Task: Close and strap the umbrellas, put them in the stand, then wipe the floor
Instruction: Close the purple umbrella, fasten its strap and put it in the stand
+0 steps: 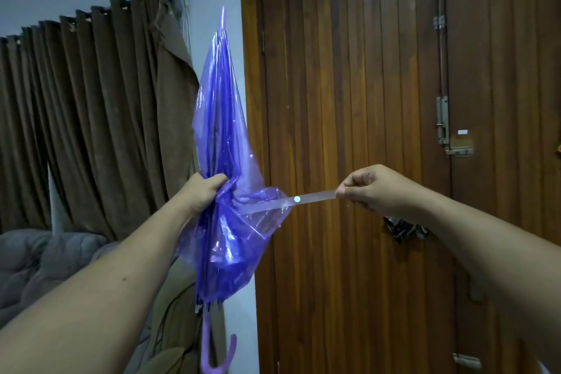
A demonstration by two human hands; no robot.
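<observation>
A folded, see-through purple umbrella [220, 118] stands upright in front of me, tip up, with its curved purple handle [217, 355] hanging at the bottom. My left hand [203, 191] grips the bunched canopy around its middle. My right hand [373, 188] pinches the end of the umbrella's clear strap [306, 199], which is pulled out taut to the right. A white snap button sits partway along the strap. The lower canopy flares out loose below my left hand.
A brown wooden door [349, 130] with metal bolts [443, 121] fills the right side. Brown curtains [91, 115] hang at the left, above a grey quilted cushion [27, 267]. A dark object hangs on the door behind my right forearm.
</observation>
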